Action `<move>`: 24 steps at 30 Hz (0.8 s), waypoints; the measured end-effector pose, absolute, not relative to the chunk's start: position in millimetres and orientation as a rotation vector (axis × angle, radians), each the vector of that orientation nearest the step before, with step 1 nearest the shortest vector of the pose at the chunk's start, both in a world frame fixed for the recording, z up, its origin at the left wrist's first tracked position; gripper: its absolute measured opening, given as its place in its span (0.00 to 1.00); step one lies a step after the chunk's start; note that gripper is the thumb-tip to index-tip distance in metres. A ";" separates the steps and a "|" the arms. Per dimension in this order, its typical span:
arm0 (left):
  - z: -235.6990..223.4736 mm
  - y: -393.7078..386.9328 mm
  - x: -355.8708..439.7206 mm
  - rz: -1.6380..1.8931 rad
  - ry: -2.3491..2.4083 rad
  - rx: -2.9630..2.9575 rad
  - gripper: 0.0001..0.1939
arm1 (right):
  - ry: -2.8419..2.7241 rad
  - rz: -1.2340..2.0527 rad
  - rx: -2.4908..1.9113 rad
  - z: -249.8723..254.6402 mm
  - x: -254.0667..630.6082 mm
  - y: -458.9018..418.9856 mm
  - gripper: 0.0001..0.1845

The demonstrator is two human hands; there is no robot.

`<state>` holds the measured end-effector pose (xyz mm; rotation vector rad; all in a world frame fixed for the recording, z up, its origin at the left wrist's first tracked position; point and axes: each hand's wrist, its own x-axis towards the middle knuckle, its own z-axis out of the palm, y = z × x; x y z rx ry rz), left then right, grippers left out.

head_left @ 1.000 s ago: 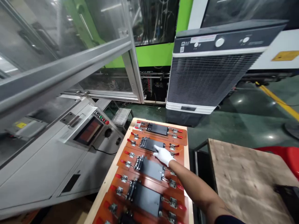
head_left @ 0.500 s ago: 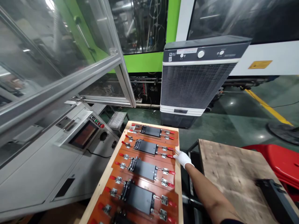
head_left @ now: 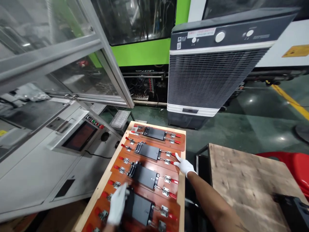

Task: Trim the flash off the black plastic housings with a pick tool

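Note:
My right hand (head_left: 184, 166), in a white glove, is at the right side of a wood-framed board (head_left: 182, 193). Its finger and thumb sit at the ends of two red toggle clamp handles (head_left: 173, 154), beside the second dark flat plate (head_left: 148, 151) from the far end. My left hand (head_left: 117, 204), also gloved, is over the near left of the board, close to the left-hand clamps and another dark plate (head_left: 138, 207). Motion blurs its fingers, and I cannot make out whether it touches anything. Several such plates lie in a row on orange-brown bases, with clamps on both sides.
A grey air cooler (head_left: 212, 77) stands beyond the board. Left is a machine cabinet with a control screen (head_left: 79, 135) under a framed clear guard (head_left: 106, 71). To the right, a wooden table (head_left: 243, 180) bears a black part (head_left: 293, 207), with red plastic (head_left: 299, 167) behind it.
My left hand has come into view over the near left of the board. My right hand stays by the same pair of handles, its fingers slightly further in. The view has shifted.

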<state>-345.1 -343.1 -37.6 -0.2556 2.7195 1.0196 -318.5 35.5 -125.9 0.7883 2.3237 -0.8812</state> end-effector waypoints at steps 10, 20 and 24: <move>-28.6 -283.0 -545.4 0.137 2.954 0.422 0.37 | 2.320 -0.884 0.754 -137.9 -308.1 36.7 0.36; -41.5 -299.2 -593.3 -0.464 2.739 0.618 0.44 | 2.296 -0.937 0.863 -137.3 -303.2 35.9 0.35; -53.1 -296.6 -596.1 -0.414 2.693 0.685 0.47 | 2.298 -0.905 0.854 -139.7 -302.3 37.5 0.38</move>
